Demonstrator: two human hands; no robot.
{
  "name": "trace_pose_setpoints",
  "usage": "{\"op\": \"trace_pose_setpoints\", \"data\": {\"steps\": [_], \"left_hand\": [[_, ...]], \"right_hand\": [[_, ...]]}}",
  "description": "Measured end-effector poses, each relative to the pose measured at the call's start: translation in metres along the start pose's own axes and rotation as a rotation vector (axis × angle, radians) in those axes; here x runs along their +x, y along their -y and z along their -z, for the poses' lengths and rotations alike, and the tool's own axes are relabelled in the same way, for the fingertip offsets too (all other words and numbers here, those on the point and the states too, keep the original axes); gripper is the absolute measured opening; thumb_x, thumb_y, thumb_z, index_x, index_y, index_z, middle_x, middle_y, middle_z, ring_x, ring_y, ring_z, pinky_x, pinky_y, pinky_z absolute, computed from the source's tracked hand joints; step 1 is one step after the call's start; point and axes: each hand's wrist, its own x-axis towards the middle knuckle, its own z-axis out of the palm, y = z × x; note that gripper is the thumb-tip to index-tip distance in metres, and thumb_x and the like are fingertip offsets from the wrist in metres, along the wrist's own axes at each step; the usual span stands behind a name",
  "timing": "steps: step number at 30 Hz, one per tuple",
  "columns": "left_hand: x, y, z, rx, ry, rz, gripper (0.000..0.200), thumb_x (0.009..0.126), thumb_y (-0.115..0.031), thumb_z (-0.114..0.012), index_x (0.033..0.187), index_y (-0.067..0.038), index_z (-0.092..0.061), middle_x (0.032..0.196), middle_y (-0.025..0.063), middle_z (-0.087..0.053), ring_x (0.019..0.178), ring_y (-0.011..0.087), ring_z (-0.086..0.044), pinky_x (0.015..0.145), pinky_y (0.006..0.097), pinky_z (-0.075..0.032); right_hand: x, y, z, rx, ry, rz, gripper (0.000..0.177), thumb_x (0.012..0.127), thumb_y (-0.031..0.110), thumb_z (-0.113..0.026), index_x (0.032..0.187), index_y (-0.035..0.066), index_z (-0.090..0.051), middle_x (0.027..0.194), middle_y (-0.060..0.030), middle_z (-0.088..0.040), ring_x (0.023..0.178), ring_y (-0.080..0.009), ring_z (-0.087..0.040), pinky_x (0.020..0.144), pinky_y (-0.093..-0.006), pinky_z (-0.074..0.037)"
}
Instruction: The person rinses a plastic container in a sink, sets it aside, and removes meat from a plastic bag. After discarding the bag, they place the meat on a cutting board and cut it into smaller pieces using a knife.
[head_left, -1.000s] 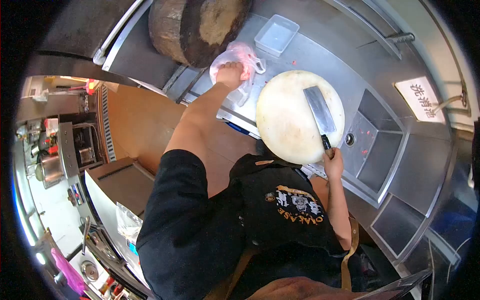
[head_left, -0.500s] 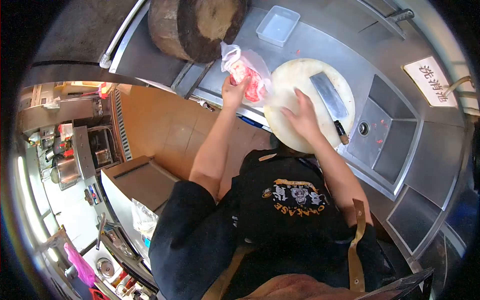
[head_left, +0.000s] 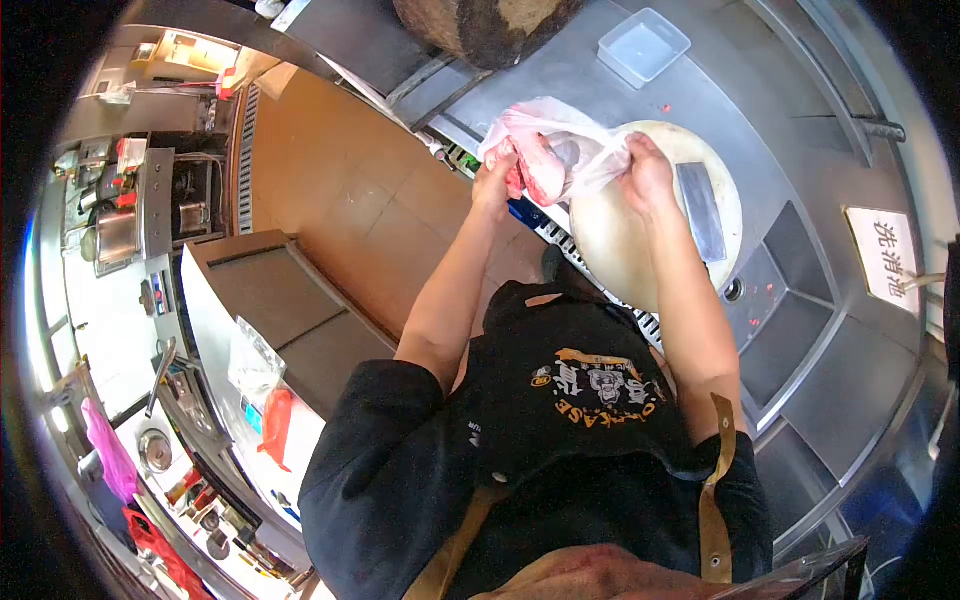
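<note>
Raw meat [head_left: 540, 172], red with pale fat, hangs partly out of a thin translucent plastic bag [head_left: 590, 150]. My left hand [head_left: 493, 185] is closed round the meat's left end. Pinched in my right hand [head_left: 647, 177] is the other side of the bag, stretched out between the two hands. Below and to the right lies a round white cutting board [head_left: 610, 250], which the bag's right side overlaps in this view. A cleaver [head_left: 702, 212] rests flat on the board, its handle hidden behind my right forearm.
A clear plastic tub [head_left: 645, 48] stands on the steel counter [head_left: 570, 85] beyond the board. A thick wooden block [head_left: 490, 25] sits at the far left. On the right is a steel sink [head_left: 785, 330] with small red scraps. A counter edge runs before me.
My right hand, previously open above the board, has taken hold of the bag. The meat now shows outside the bag's opening, in my left hand. The view has shifted.
</note>
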Motion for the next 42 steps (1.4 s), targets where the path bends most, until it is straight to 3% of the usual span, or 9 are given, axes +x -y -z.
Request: {"op": "trace_pose_setpoints", "data": {"steps": [4,14,20,26,29,34,36,38,42], "left_hand": [[-0.028,-0.026,0.007,-0.123,0.248,0.089,0.054,0.094,-0.023,-0.068,0.142,-0.001,-0.053,0.131,0.0113,-0.067,0.119,0.025,-0.066,0.102,0.041,-0.054],[-0.037,-0.069,-0.005,-0.043,0.95,0.278,0.076,0.088,-0.033,-0.068,0.151,0.002,-0.045,0.141,0.0173,-0.064,0.126,0.0278,-0.065,0.108,0.043,-0.053],[-0.033,-0.063,-0.058,0.057,0.908,0.326,0.065,0.091,-0.033,-0.066,0.145,0.001,-0.052,0.133,0.013,-0.068,0.114,0.0231,-0.069,0.101,0.0399,-0.056],[-0.054,-0.025,-0.128,0.567,0.6,-0.194,0.044,0.094,-0.034,-0.074,0.12,-0.001,-0.065,0.104,0.0043,-0.072,0.088,0.014,-0.068,0.077,0.0311,-0.057],[-0.055,-0.017,-0.144,0.788,0.578,-0.331,0.04,0.097,-0.037,-0.072,0.116,-0.003,-0.068,0.099,0.0029,-0.071,0.087,0.0119,-0.066,0.075,0.0305,-0.055],[-0.015,0.01,-0.131,0.922,0.568,-0.156,0.027,0.106,-0.035,-0.059,0.101,-0.01,-0.068,0.078,-0.002,-0.067,0.06,0.009,-0.06,0.052,0.0276,-0.047],[-0.032,0.012,-0.133,0.706,0.578,-0.159,0.038,0.107,-0.044,-0.057,0.095,-0.01,-0.069,0.082,0.0003,-0.068,0.066,0.0095,-0.061,0.057,0.0288,-0.049],[0.02,0.043,-0.112,0.755,0.627,-0.45,0.053,0.107,-0.049,-0.055,0.124,-0.001,-0.069,0.109,0.0102,-0.073,0.095,0.0175,-0.068,0.08,0.0333,-0.057],[0.014,0.045,-0.096,0.565,0.727,-0.202,0.065,0.104,-0.054,-0.059,0.138,0.001,-0.06,0.119,0.0132,-0.071,0.102,0.0256,-0.069,0.085,0.0395,-0.059]], "right_hand": [[0.023,0.036,0.005,-0.077,-0.048,0.034,0.015,0.108,0.011,-0.051,0.114,0.002,-0.062,0.105,-0.0059,-0.067,0.097,-0.0176,-0.065,0.091,-0.036,-0.054],[0.055,0.14,0.16,0.139,-0.343,0.291,0.023,0.106,0.01,-0.046,0.116,-0.003,-0.062,0.117,-0.0166,-0.066,0.108,-0.0293,-0.064,0.095,-0.0453,-0.054],[-0.084,0.211,0.23,0.193,-0.534,0.497,0.024,0.108,0.012,-0.047,0.118,-0.003,-0.063,0.115,-0.0154,-0.067,0.108,-0.0273,-0.066,0.098,-0.0451,-0.053],[-0.198,0.176,0.262,0.193,-0.46,0.675,0.024,0.109,0.015,-0.049,0.119,-0.002,-0.062,0.116,-0.0132,-0.068,0.11,-0.027,-0.066,0.101,-0.0436,-0.053],[-0.259,0.147,0.299,0.081,-0.765,0.776,0.024,0.109,0.017,-0.049,0.12,0.0,-0.062,0.113,-0.0126,-0.068,0.107,-0.0251,-0.066,0.099,-0.0426,-0.054],[-0.379,0.022,0.391,-0.069,-1.219,0.601,0.013,0.108,0.017,-0.057,0.098,0.01,-0.063,0.079,0.0054,-0.056,0.067,-0.0075,-0.048,0.056,-0.0291,-0.037],[-0.431,-0.03,0.379,0.078,-1.312,0.607,0.013,0.108,0.017,-0.055,0.099,0.011,-0.064,0.082,0.0038,-0.06,0.067,-0.0073,-0.052,0.058,-0.0258,-0.043],[-0.487,-0.095,0.381,0.154,-1.418,0.588,0.013,0.107,0.017,-0.055,0.101,0.012,-0.065,0.089,0.0023,-0.066,0.073,-0.0087,-0.058,0.063,-0.0254,-0.048],[-0.581,-0.2,0.327,0.429,-1.522,0.698,0.01,0.105,0.016,-0.059,0.106,0.014,-0.069,0.098,0.0008,-0.069,0.086,-0.0119,-0.063,0.068,-0.0289,-0.052]]}}
